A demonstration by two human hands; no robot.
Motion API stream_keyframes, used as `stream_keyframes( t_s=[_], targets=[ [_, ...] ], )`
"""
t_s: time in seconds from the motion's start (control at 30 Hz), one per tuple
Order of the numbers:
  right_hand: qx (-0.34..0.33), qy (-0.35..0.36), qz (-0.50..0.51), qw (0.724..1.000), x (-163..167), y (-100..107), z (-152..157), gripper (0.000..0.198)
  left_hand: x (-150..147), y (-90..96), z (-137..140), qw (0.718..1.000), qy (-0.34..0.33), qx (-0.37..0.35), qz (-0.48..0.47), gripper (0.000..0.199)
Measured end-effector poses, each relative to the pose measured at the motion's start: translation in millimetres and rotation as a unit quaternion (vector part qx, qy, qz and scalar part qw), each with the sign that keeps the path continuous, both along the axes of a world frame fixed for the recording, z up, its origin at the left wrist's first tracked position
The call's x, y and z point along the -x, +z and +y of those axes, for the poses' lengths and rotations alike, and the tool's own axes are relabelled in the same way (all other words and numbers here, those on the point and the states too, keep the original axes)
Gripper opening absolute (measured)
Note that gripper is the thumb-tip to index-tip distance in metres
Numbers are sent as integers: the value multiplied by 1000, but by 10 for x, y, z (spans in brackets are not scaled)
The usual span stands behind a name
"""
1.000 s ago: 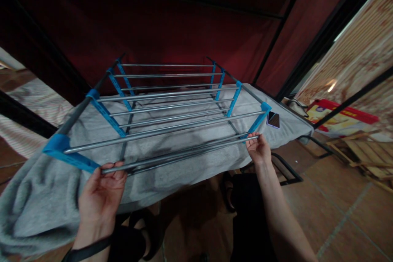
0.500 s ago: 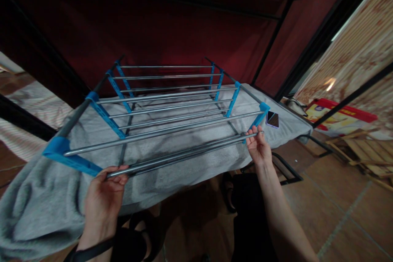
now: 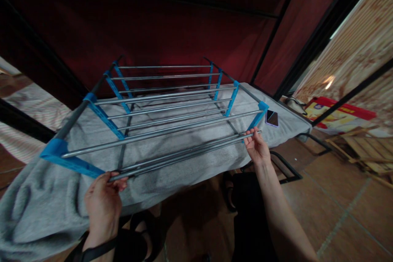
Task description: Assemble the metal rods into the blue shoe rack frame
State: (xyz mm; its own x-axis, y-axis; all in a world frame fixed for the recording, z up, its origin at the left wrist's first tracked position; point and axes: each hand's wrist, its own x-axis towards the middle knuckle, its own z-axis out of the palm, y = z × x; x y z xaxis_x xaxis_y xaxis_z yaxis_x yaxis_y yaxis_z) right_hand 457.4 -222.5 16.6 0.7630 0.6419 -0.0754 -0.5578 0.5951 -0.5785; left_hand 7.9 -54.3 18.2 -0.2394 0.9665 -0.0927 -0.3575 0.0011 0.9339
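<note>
Red cloth [image 3: 172, 24] is filling the dark background, and a grey blanket [image 3: 46, 196] is spreading across the bed frame, creases bunching at its left end! On top of it the rack [image 3: 166, 133] is standing, its blue brackets [image 3: 112, 123] bearing row after row of metal bars, and along its near side a loose-looking rod [image 3: 153, 166] is slanting away from the left

Both hands are working well apart, one at each end! The left hand [image 3: 104, 194] is pinching the rod's near end between thumb and fingers, right beside the lowest blue bracket; whether it is touching that bracket, we cannot tell. Over on the far side the right hand [image 3: 257, 147] is holding the other end in its fingertips, palm turning up, a short tip poking out past them. More thin rods [image 3: 196, 148] are running close alongside

Out to the right a phone [image 3: 272, 118] is lying on the blanket, just beside the rack's corner, while beyond it a red and yellow box [image 3: 337, 110] is sitting near some wooden slats [image 3: 365, 151] above the tiled floor [image 3: 331, 213]
</note>
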Motion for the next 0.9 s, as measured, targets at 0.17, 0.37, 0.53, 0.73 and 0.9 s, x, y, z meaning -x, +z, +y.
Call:
stream_keyframes(
  t_s=[0.17, 0.37, 0.53, 0.73, 0.9],
  targets=[
    [5, 16, 7, 1000, 1, -3, 5, 11, -13, 67, -16, 1000, 5, 28, -5, 14],
    [14, 37, 28, 999, -1, -16, 10, 8, 9, 40, -3, 998, -8, 56, -10, 17],
    [24, 59, 44, 997, 36, -20, 37, 6, 19, -16, 2, 997, -70, 44, 2, 22],
    [60, 64, 74, 993, 98, -64, 79, 8, -2, -24, -13, 989, -130, 68, 16, 29],
    [77, 77, 104, 989, 103, -131, 89, 8, -11, -40, -42, 979, -176, 97, 34, 31]
  ],
)
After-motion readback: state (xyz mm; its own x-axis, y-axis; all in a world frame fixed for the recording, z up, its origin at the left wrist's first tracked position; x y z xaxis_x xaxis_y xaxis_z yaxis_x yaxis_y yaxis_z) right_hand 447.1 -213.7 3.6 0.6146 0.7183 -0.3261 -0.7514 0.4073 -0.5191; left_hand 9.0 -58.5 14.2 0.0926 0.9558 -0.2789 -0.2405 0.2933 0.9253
